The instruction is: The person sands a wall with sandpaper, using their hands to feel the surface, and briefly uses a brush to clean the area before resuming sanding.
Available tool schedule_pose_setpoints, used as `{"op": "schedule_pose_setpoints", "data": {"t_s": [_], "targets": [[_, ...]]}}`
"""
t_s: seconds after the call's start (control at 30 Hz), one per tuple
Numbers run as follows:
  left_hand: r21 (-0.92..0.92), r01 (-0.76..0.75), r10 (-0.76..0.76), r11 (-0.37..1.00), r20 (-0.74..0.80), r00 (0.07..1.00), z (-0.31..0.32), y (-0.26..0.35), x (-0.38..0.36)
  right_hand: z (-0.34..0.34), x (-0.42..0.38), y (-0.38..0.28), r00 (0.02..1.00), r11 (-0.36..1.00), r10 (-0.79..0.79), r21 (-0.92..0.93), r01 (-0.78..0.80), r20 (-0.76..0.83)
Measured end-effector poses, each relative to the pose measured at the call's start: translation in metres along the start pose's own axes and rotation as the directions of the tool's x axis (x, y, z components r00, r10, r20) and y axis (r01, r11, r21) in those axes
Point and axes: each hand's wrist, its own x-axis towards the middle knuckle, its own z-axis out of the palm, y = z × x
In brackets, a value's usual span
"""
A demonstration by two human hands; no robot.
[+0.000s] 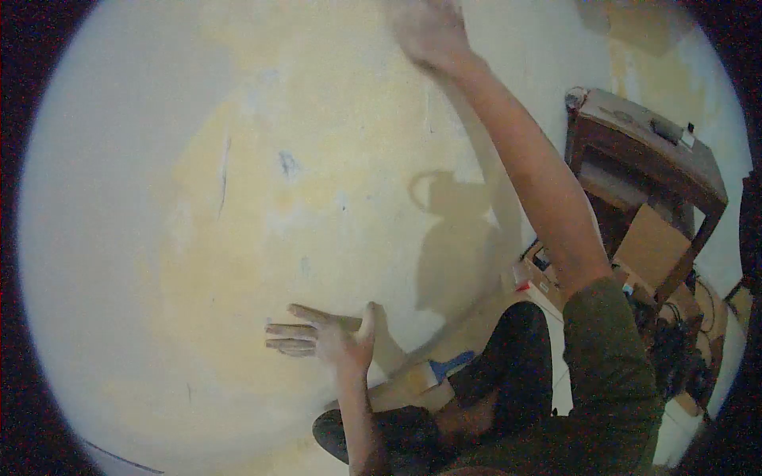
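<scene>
- Fingers (290,329) of the left hand (321,337) are spread flat and wide, holding nothing; the palm presses against the wall (159,198), low in the view.
- Right hand (429,32) reaches high up the same wall at the top edge of the view, arm fully stretched; it is blurred, so I cannot tell how its fingers are set or whether they hold anything.
- Both hands touch or nearly touch the wall and are well apart from each other.
- Wall surface is pale, with a large yellowish patch (262,206) between the hands, thin dark scratches and a small bluish smudge (287,164); no writing can be read on it.
- Shadow (452,238) of the person falls on the wall beside the raised arm.
- To the right stands a wooden cabinet (643,159), small items on its top too small to identify; no label is legible.
- Cardboard pieces (651,246) lean below it, with boxes and dark tangled clutter near the floor.
- A small blue item (451,366) lies at the wall's foot, just beside the person's dark trousers.
- Wall stretches wide and unbroken to the left; the right side is crowded by furniture.
</scene>
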Motion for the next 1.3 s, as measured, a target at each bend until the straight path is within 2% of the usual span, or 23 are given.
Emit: {"op": "schedule_pose_setpoints", "data": {"t_s": [0.03,0.13,0.2,0.3,0.4,0.47,0.57,0.6,0.67,0.73,0.8,0.83,0.93,0.97,1.07,1.13,1.2,1.3], "targets": [[0.005,0.008,-0.008,1.0,0.025,1.0,-0.003,0.001,0.001,-0.007,0.008,-0.013,0.987,0.99,0.124,0.087,-0.115,-0.104],[-0.003,0.033,-0.033,0.999,0.085,0.996,-0.009,0.004,0.0,0.075,-0.023,0.027,0.934,0.966,-0.087,-0.26,-0.005,-0.345],[-0.019,0.031,-0.029,0.999,0.082,0.996,-0.01,0.003,0.002,0.073,-0.078,-0.021,0.929,0.945,-0.243,-0.283,0.162,-0.279],[-0.052,0.038,-0.034,0.998,0.081,0.996,-0.015,0.005,0.003,0.049,-0.098,-0.033,0.858,0.857,-0.51,-0.123,0.5,-0.061],[-0.023,0.04,-0.038,0.999,0.052,0.998,-0.008,0.005,0.003,0.023,-0.032,0.008,0.959,0.946,-0.275,-0.159,0.282,0.063],[-0.031,0.032,-0.031,0.999,0.033,0.999,-0.008,0.003,0.002,-0.009,0.001,-0.019,0.998,0.995,-0.001,-0.095,-0.005,-0.059],[-0.021,0.014,-0.014,1.0,-0.022,1.0,-0.005,0.0,0.002,-0.004,-0.004,-0.045,0.978,0.976,0.199,0.108,-0.192,-0.058],[-0.011,0.002,-0.003,1.0,-0.038,0.999,-0.003,0.004,0.003,0.014,-0.017,-0.024,1.0,0.995,0.025,-0.095,-0.025,-0.002],[-0.032,0.024,-0.024,0.999,-0.015,1.0,-0.006,0.006,0.005,0.053,-0.061,-0.029,0.982,0.967,-0.186,-0.183,0.179,-0.025],[-0.034,0.032,-0.032,0.999,0.004,0.999,-0.012,0.008,0.004,0.057,-0.091,-0.059,0.934,0.937,-0.343,-0.11,0.333,-0.102],[-0.017,0.033,-0.033,0.999,0.005,0.999,-0.013,0.008,0.005,0.052,-0.097,-0.057,0.82,0.814,-0.572,-0.139,0.564,-0.024],[-0.023,0.029,-0.029,0.999,0.0,1.0,-0.013,0.007,0.005,0.041,-0.084,-0.062,0.817,0.8,-0.575,-0.187,0.57,0.032],[-0.031,0.022,-0.021,0.999,0.006,1.0,-0.013,0.006,0.004,0.02,-0.017,-0.08,0.957,0.911,-0.287,-0.295,0.287,0.044],[-0.026,0.034,-0.034,0.999,0.014,0.999,-0.012,0.006,0.004,0.038,-0.007,-0.077,0.877,0.895,-0.402,-0.314,0.316,-0.263],[-0.029,0.007,-0.008,1.0,-0.044,0.999,-0.013,0.006,0.005,0.054,-0.042,-0.075,0.904,0.936,-0.351,-0.119,0.332,-0.243],[-0.031,-0.01,0.008,0.999,-0.058,0.998,-0.013,0.007,0.004,0.067,-0.098,-0.092,0.937,0.928,-0.339,-0.193,0.318,-0.088],[-0.036,0.006,-0.007,0.999,-0.025,1.0,-0.015,0.008,0.004,0.083,-0.173,-0.065,0.821,0.824,-0.566,0.078,0.561,0.072],[-0.01,-0.032,0.031,0.999,-0.056,0.998,-0.007,0.0,0.005,0.075,-0.173,-0.056,0.68,0.707,-0.707,0.156,0.69,0.197]]}}
